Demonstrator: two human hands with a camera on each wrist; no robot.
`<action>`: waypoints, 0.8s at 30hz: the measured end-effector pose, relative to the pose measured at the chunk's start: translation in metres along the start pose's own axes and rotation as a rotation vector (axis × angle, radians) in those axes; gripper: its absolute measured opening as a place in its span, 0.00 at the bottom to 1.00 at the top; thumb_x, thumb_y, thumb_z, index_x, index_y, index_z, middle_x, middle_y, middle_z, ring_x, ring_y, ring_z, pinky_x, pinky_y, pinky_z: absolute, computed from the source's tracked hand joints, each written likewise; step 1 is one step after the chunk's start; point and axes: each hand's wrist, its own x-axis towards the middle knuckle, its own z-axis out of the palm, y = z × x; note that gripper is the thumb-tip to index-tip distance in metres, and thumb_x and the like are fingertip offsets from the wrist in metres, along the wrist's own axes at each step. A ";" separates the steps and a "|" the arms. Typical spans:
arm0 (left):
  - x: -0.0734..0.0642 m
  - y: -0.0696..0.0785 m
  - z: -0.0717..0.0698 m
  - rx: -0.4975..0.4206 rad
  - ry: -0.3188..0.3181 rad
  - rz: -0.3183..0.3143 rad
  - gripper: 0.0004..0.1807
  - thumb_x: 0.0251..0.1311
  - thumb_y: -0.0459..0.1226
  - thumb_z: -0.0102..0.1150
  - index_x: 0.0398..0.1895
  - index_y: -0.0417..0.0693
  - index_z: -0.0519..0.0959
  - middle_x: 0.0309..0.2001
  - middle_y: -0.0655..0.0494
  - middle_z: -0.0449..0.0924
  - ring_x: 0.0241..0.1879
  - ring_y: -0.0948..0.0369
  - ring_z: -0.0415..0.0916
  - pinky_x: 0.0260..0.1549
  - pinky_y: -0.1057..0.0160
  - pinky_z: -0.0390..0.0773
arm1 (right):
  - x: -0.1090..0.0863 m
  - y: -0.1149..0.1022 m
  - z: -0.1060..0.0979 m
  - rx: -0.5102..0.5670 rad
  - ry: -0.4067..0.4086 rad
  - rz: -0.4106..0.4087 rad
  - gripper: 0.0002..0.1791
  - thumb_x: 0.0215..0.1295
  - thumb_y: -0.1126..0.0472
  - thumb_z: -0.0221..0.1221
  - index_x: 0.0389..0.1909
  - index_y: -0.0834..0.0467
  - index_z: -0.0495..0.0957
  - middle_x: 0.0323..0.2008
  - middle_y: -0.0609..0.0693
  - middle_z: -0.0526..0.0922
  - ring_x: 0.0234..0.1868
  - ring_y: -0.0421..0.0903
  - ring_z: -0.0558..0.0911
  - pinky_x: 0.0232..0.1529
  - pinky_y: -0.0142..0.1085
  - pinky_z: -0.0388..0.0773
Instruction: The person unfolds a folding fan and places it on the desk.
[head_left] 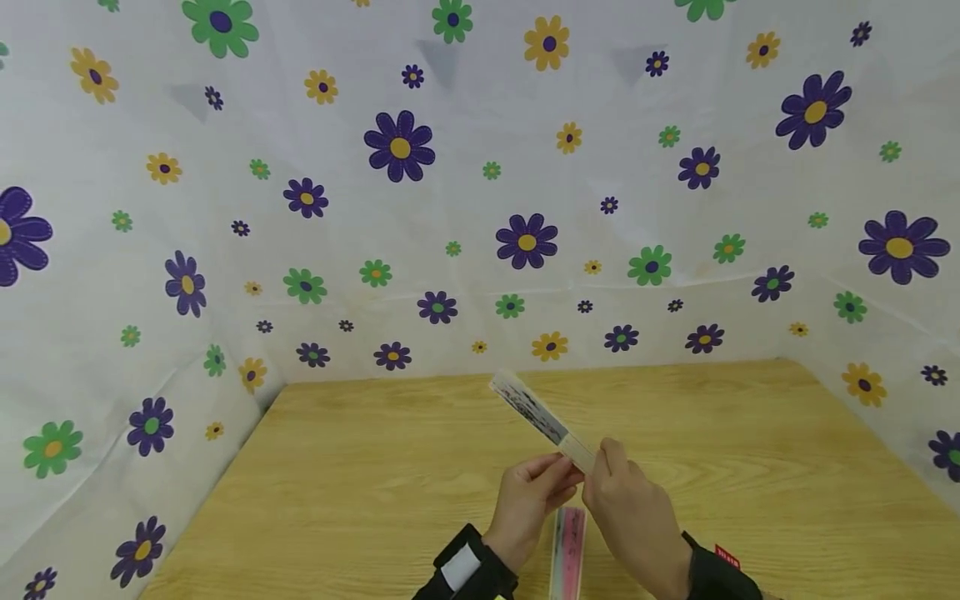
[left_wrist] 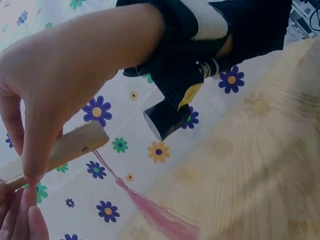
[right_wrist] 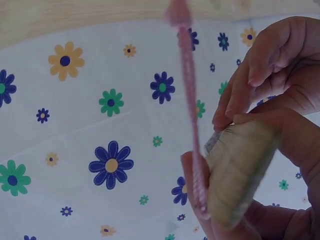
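A folded folding fan (head_left: 531, 408) with pale wooden ribs and a dark-patterned leaf slants up and to the left above the table. My right hand (head_left: 630, 508) grips its wooden end, which fills much of the right wrist view. Close beside it, my left hand (head_left: 525, 504) pinches the fan between thumb and fingers near the ribs. A pink tassel (left_wrist: 150, 207) hangs by a cord from the wooden end. Below the hands, on the table, lies a long narrow pink and whitish thing (head_left: 570, 546); its kind is unclear and its near end is cut off.
The wooden table (head_left: 360, 467) spreads out around the hands. A white cloth (head_left: 465, 208) printed with purple, green and yellow flowers stands behind it and along both sides. Black bands (head_left: 468, 567) are on both wrists.
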 end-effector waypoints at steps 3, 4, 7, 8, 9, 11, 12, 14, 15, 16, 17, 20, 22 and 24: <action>-0.002 -0.004 -0.007 0.022 -0.003 -0.017 0.17 0.75 0.33 0.55 0.56 0.24 0.79 0.37 0.58 0.90 0.34 0.73 0.85 0.39 0.75 0.85 | -0.001 0.002 0.000 0.143 -0.117 0.022 0.24 0.39 0.63 0.82 0.34 0.69 0.81 0.33 0.57 0.81 0.17 0.40 0.77 0.14 0.27 0.74; -0.003 -0.005 -0.010 0.041 -0.009 -0.026 0.17 0.75 0.33 0.55 0.56 0.24 0.79 0.38 0.57 0.91 0.35 0.73 0.85 0.40 0.75 0.85 | 0.001 0.005 -0.001 0.237 -0.199 0.067 0.22 0.42 0.63 0.81 0.35 0.68 0.82 0.33 0.56 0.82 0.18 0.40 0.78 0.16 0.27 0.76; -0.006 -0.007 -0.018 0.084 -0.019 -0.050 0.18 0.75 0.33 0.54 0.57 0.24 0.78 0.41 0.50 0.91 0.35 0.73 0.86 0.42 0.73 0.85 | 0.010 0.014 -0.001 0.564 -0.470 0.281 0.15 0.53 0.61 0.76 0.37 0.65 0.85 0.35 0.55 0.87 0.23 0.38 0.80 0.22 0.28 0.79; -0.007 -0.008 -0.021 0.092 -0.022 -0.058 0.18 0.75 0.33 0.55 0.57 0.24 0.78 0.42 0.47 0.91 0.35 0.73 0.86 0.42 0.73 0.85 | 0.013 0.017 0.000 0.658 -0.547 0.347 0.13 0.56 0.61 0.75 0.38 0.64 0.86 0.34 0.54 0.88 0.24 0.38 0.81 0.24 0.29 0.79; -0.008 -0.009 -0.022 0.097 -0.027 -0.063 0.18 0.75 0.33 0.55 0.57 0.24 0.78 0.43 0.45 0.90 0.35 0.72 0.86 0.42 0.73 0.85 | 0.016 0.020 0.002 0.734 -0.611 0.389 0.11 0.59 0.61 0.73 0.37 0.64 0.87 0.33 0.53 0.88 0.26 0.39 0.81 0.25 0.29 0.79; -0.010 -0.010 -0.025 0.099 -0.033 -0.068 0.17 0.74 0.31 0.56 0.56 0.23 0.78 0.44 0.43 0.90 0.35 0.72 0.87 0.41 0.73 0.86 | 0.018 0.024 0.005 0.842 -0.705 0.414 0.08 0.60 0.62 0.71 0.34 0.64 0.86 0.30 0.51 0.89 0.27 0.39 0.81 0.25 0.30 0.78; -0.011 -0.011 -0.026 0.099 -0.034 -0.071 0.17 0.73 0.31 0.56 0.56 0.22 0.78 0.44 0.42 0.89 0.35 0.71 0.87 0.40 0.72 0.86 | 0.018 0.026 0.007 0.887 -0.739 0.415 0.07 0.61 0.62 0.71 0.33 0.64 0.86 0.29 0.50 0.88 0.27 0.39 0.80 0.25 0.29 0.77; -0.013 -0.013 -0.028 0.099 -0.034 -0.077 0.16 0.73 0.29 0.56 0.55 0.21 0.79 0.43 0.42 0.90 0.34 0.71 0.87 0.40 0.72 0.87 | 0.017 0.027 0.011 0.957 -0.791 0.408 0.06 0.61 0.64 0.70 0.30 0.64 0.85 0.26 0.49 0.87 0.26 0.38 0.79 0.25 0.29 0.74; -0.014 -0.014 -0.029 0.100 -0.032 -0.083 0.16 0.73 0.29 0.55 0.55 0.21 0.79 0.43 0.43 0.90 0.34 0.71 0.87 0.40 0.71 0.87 | 0.016 0.028 0.013 0.980 -0.814 0.415 0.06 0.61 0.64 0.69 0.30 0.64 0.85 0.26 0.49 0.86 0.26 0.38 0.78 0.24 0.29 0.74; -0.014 -0.015 -0.030 0.100 -0.030 -0.087 0.16 0.73 0.29 0.55 0.55 0.21 0.79 0.42 0.43 0.90 0.34 0.71 0.87 0.40 0.71 0.87 | 0.015 0.028 0.014 0.998 -0.829 0.424 0.06 0.61 0.65 0.69 0.30 0.65 0.85 0.26 0.50 0.87 0.26 0.39 0.79 0.24 0.29 0.75; -0.014 -0.016 -0.031 0.100 -0.025 -0.096 0.16 0.73 0.29 0.55 0.55 0.21 0.79 0.42 0.44 0.90 0.34 0.71 0.87 0.40 0.71 0.87 | 0.015 0.028 0.016 1.006 -0.842 0.436 0.06 0.61 0.65 0.69 0.31 0.65 0.85 0.26 0.50 0.87 0.26 0.39 0.79 0.24 0.30 0.76; -0.015 -0.018 -0.034 0.101 -0.016 -0.117 0.16 0.74 0.29 0.54 0.56 0.22 0.79 0.43 0.43 0.90 0.34 0.71 0.87 0.39 0.71 0.87 | 0.015 0.028 0.018 1.029 -0.868 0.476 0.06 0.62 0.66 0.68 0.32 0.67 0.85 0.27 0.52 0.87 0.26 0.40 0.82 0.24 0.33 0.80; -0.015 -0.018 -0.036 0.109 -0.015 -0.116 0.17 0.74 0.30 0.54 0.57 0.22 0.78 0.45 0.40 0.89 0.35 0.71 0.87 0.39 0.71 0.87 | 0.016 0.027 0.019 1.034 -0.872 0.499 0.06 0.63 0.66 0.68 0.32 0.67 0.85 0.27 0.53 0.88 0.26 0.41 0.83 0.25 0.35 0.82; -0.016 -0.018 -0.037 0.113 -0.014 -0.118 0.17 0.75 0.30 0.54 0.57 0.22 0.77 0.46 0.38 0.88 0.35 0.71 0.87 0.39 0.71 0.87 | 0.017 0.026 0.019 1.042 -0.880 0.521 0.06 0.63 0.67 0.68 0.34 0.68 0.85 0.27 0.53 0.88 0.27 0.42 0.84 0.26 0.36 0.83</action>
